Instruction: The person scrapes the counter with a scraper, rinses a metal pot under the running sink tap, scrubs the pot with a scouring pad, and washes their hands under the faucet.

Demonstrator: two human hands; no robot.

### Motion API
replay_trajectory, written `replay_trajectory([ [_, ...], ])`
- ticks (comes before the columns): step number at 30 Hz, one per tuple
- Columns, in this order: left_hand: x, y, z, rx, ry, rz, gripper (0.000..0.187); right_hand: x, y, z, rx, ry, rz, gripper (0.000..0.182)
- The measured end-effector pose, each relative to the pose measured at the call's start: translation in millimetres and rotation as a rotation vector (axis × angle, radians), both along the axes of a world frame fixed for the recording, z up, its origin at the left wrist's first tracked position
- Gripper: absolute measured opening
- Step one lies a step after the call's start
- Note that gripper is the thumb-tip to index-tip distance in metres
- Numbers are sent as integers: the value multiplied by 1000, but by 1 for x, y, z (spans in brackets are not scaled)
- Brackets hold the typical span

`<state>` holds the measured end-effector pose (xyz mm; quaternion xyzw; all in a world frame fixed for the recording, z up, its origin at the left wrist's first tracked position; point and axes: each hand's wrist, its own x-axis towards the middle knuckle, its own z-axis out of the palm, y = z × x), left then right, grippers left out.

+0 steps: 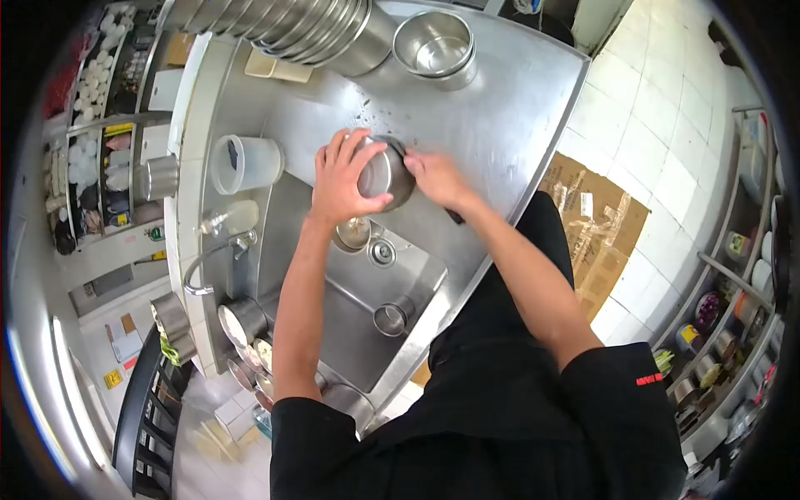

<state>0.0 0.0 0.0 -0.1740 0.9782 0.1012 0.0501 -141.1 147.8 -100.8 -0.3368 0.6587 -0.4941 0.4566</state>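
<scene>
My left hand point(343, 175) is wrapped round a round stainless-steel container point(387, 177), fingers over its far side and thumb on the near side. It is held tilted above the edge between counter and sink. My right hand point(437, 179) is closed round a dark-handled tool point(455, 217), its handle end poking out below the fist. The tool's dark front part lies against the container's right side; its exact kind is hard to make out. Below, in the sink point(350, 312), are a small bowl point(352, 233) near the drain point(382, 253) and a metal cup point(392, 318).
Stacked steel containers point(292, 29) lie along the counter's back, beside nested round pots point(435, 50). A translucent plastic tub point(258, 162) and a faucet point(198, 275) line the left side. Flattened cardboard point(596, 237) covers floor tiles at right, near loaded shelves point(717, 333).
</scene>
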Motion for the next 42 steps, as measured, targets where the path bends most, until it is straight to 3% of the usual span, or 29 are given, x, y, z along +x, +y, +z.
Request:
replay_trajectory([
  [2,0,-7,-3,-45,12,-89,102,11,13,-17,-141,95,-80,40],
  [4,6,8,30,-18,-70,-42,100,41,49,3,-30,58,-36,41],
  [6,-2,22,22,-9,-49,22,99,35,60,2,-15,86,-42,42],
  [8,-6,33,11,-27,5,476,101,35,57,7,-17,80,-66,42],
  [9,-10,43,8,-28,3,477,101,33,57,14,46,31,-22,44],
  [11,-18,59,1,-5,38,730,99,32,53,13,107,-9,32,45],
  [12,-16,61,2,-6,44,736,99,33,49,3,69,17,-18,43],
  [14,-13,64,3,-47,5,532,96,14,29,0,29,49,-61,42],
  [16,-3,67,-1,-61,19,501,95,-17,0,11,154,-256,163,38],
  [20,11,63,6,-30,71,459,92,-53,-16,40,221,-536,213,34],
  [22,25,69,21,24,107,535,91,-81,4,57,153,-441,140,41],
  [23,42,68,18,23,129,564,91,-98,12,62,140,-222,218,45],
  [24,65,64,8,127,348,619,89,-114,20,63,125,-8,292,51],
  [26,101,74,5,393,684,807,83,-131,34,10,-278,707,215,51],
  [27,116,85,6,559,803,942,80,-133,37,20,-286,731,248,51],
  [29,152,101,-16,483,873,1120,76,-131,50,40,209,960,321,51],
  [33,194,147,-44,575,1004,1424,77,-125,61,24,197,1089,270,54],
  [35,202,167,-53,596,972,1526,77,-118,68,25,-55,1377,73,57],
  [40,197,200,-49,508,862,1666,78,-85,73,-1,-252,1141,445,70],
  [42,194,214,-45,471,878,1661,79,-63,53,-7,-53,1199,460,82],
])
